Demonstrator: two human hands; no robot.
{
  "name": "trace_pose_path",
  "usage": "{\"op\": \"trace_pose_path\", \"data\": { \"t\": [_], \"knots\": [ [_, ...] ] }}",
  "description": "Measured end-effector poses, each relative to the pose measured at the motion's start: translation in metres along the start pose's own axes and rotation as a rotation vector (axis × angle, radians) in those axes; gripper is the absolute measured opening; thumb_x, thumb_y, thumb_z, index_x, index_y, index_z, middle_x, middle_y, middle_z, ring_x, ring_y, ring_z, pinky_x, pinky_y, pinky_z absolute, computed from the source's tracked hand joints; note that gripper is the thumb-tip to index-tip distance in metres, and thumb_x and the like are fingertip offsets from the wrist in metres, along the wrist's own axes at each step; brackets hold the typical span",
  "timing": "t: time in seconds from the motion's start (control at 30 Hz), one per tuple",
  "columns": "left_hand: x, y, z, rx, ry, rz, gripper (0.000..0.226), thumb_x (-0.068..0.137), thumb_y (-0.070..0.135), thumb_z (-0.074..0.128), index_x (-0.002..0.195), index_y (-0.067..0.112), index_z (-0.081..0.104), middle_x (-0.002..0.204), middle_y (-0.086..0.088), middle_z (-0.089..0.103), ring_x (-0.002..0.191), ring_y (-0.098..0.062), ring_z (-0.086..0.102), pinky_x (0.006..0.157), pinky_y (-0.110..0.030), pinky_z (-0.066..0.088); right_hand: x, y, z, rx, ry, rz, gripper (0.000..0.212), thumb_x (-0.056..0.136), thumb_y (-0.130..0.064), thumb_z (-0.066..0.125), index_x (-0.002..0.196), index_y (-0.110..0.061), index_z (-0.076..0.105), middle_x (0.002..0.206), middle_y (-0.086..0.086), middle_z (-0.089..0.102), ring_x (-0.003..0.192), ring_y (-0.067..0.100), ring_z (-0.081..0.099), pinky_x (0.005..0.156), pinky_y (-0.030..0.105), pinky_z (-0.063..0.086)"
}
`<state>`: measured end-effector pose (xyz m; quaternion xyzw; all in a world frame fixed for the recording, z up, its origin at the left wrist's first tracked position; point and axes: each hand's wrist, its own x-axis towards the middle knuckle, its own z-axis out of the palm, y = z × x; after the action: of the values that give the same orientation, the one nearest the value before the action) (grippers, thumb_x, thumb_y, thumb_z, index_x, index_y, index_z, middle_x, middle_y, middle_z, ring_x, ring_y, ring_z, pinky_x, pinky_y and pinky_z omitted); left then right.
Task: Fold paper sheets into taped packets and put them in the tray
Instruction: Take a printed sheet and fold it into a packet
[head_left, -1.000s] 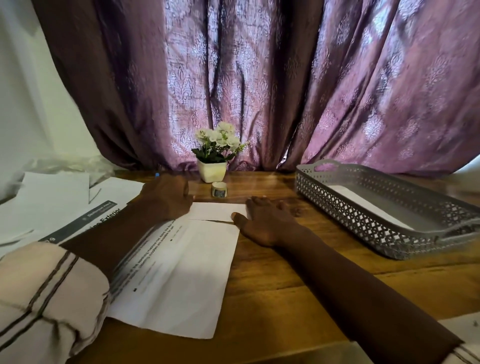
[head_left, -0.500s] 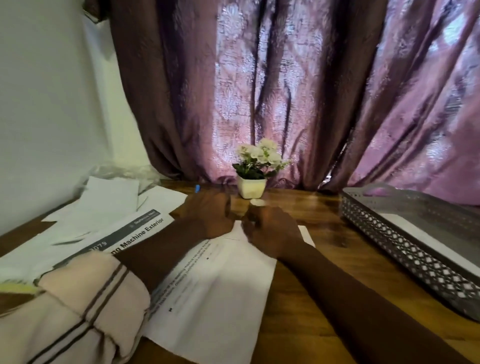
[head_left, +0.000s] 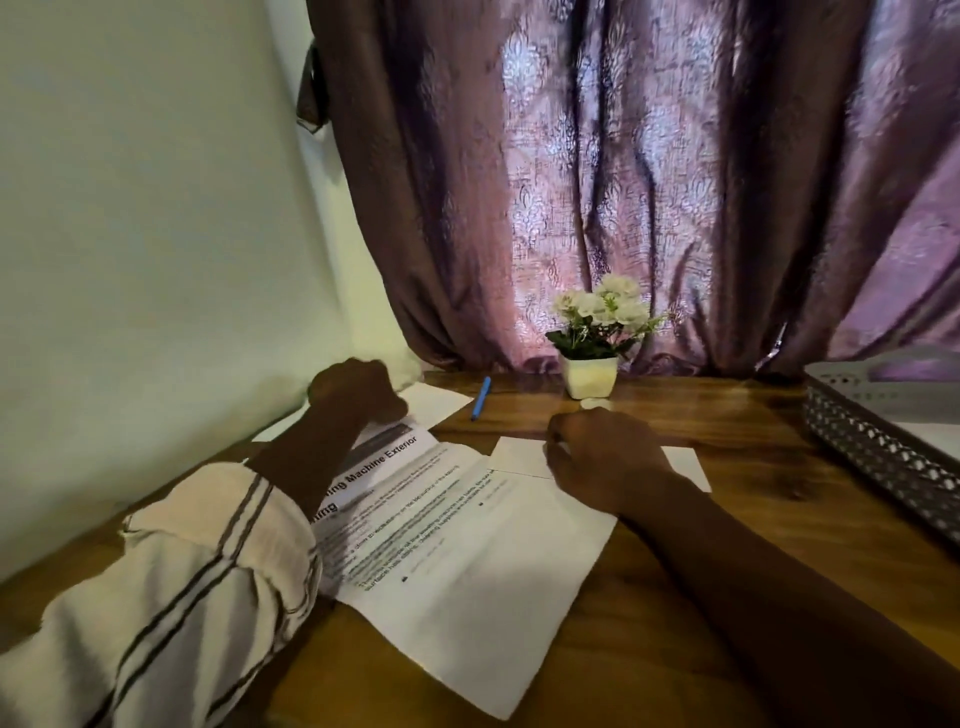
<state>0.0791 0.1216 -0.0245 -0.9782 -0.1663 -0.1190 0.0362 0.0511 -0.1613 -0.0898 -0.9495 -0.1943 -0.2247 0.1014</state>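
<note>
Mid-task: tray (head_left: 883, 457) at 3 o'clock holds paper already; right hand (head_left: 602, 457) curled on folded packet (head_left: 519, 457), untaped; left hand (head_left: 358, 389) fisted on sheet pile (head_left: 441, 400), grip unclear.

A printed paper sheet (head_left: 467, 561) lies on the wooden table (head_left: 701, 561), and just beyond its far edge the right hand (head_left: 605, 457) rests curled, knuckles up, on a small folded white packet (head_left: 519, 457) that touches the sheet. To the sheet's left the left hand (head_left: 356, 387), closed in a loose fist with a striped cream sleeve (head_left: 182, 597) behind it, is over other papers (head_left: 434, 402). Farther back from the sheet lie a blue pen (head_left: 480, 397) and a white flower pot (head_left: 589, 376) by the purple curtain (head_left: 623, 182), while a perforated grey tray (head_left: 878, 447) sits well off to the sheet's right
</note>
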Motion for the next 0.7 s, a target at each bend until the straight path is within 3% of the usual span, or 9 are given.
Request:
{"op": "trace_pose_path", "data": {
  "t": [0.23,0.4,0.5,0.7],
  "knots": [
    [-0.016,-0.003,0.011,0.065,0.046,0.019,0.051,0.087,0.039,0.070,0.127,0.010,0.061,0.125,-0.013,0.066,0.115,-0.033,0.064,0.091,-0.039,0.053,-0.004,0.002,-0.002,0.076,0.005,-0.015,0.028,0.102,-0.041,0.050,0.111,-0.025,0.070,0.109,0.003,0.071,0.100,0.025,0.066,0.074,0.029,0.041],
    [-0.026,0.010,0.005,0.163,0.259,0.066,0.033,0.087,0.027,0.069,0.116,0.013,0.066,0.112,-0.009,0.070,0.104,-0.030,0.069,0.083,-0.037,0.055,-0.006,0.002,-0.006,0.095,-0.020,-0.026,0.025,0.101,-0.039,0.053,0.110,-0.025,0.072,0.108,0.001,0.072,0.100,0.023,0.066,0.077,0.029,0.045],
    [-0.023,0.013,-0.018,0.190,0.380,0.066,0.025,0.089,0.024,0.063,0.111,0.014,0.068,0.105,-0.009,0.072,0.098,-0.032,0.071,0.079,-0.037,0.053,-0.004,0.003,-0.004,0.100,-0.026,-0.029,0.024,0.101,-0.039,0.055,0.111,-0.026,0.072,0.109,0.000,0.072,0.100,0.022,0.066,0.077,0.029,0.046],
    [-0.015,0.007,-0.086,0.121,0.449,0.001,0.022,0.089,0.029,0.065,0.098,0.009,0.065,0.087,-0.011,0.067,0.089,-0.034,0.070,0.074,-0.036,0.048,-0.005,0.005,-0.002,0.132,-0.029,-0.005,0.026,0.100,-0.042,0.054,0.115,-0.029,0.072,0.113,-0.006,0.073,0.103,0.017,0.066,0.083,0.030,0.053]
  ]
}}
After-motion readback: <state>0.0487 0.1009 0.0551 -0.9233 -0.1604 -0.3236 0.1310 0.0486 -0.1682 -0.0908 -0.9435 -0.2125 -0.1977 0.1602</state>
